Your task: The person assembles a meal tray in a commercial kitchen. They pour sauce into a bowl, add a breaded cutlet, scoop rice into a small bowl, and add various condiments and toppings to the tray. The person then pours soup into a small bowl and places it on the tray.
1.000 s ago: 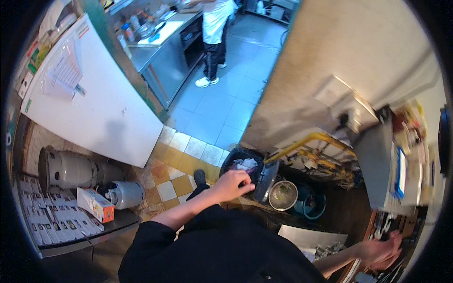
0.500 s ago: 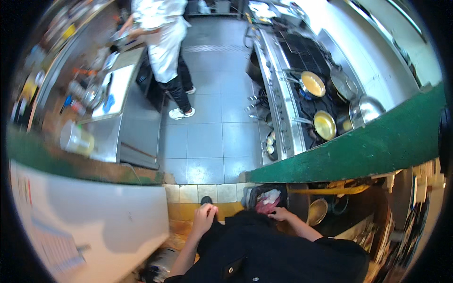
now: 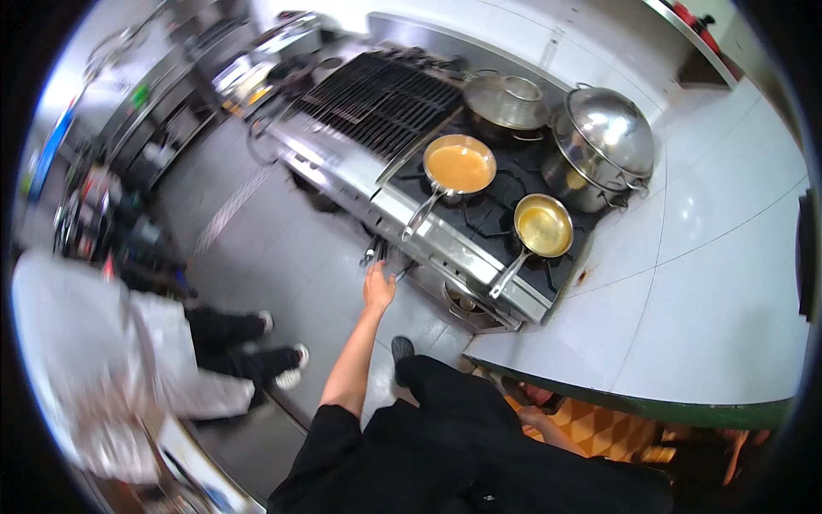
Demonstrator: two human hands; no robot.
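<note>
My left hand [image 3: 378, 289] reaches out over the floor toward the stove's front, its fingers loosely stretched and nothing visible in them. Close to its fingertips are pan handles [image 3: 370, 255] on the shelf under the stove. Above, on the burners, a frying pan of orange-brown sauce [image 3: 460, 168] and a smaller pan with yellowish liquid [image 3: 544, 227] point their handles toward me. My right hand [image 3: 534, 418] hangs low beside my body, below the green-edged counter. Its fingers are too blurred and hidden to read.
Behind the pans stand a large lidded steel pot [image 3: 604, 141] and a wide covered pan [image 3: 505, 101]. A black grill grate [image 3: 381, 103] lies farther left. A co-worker in a white apron [image 3: 184, 360] stands at my left. The white tiled ledge [image 3: 719, 300] curves along my right.
My view has swung right and come nearer the stove. My left hand has stretched forward toward the stove's front. The co-worker now appears close on the left.
</note>
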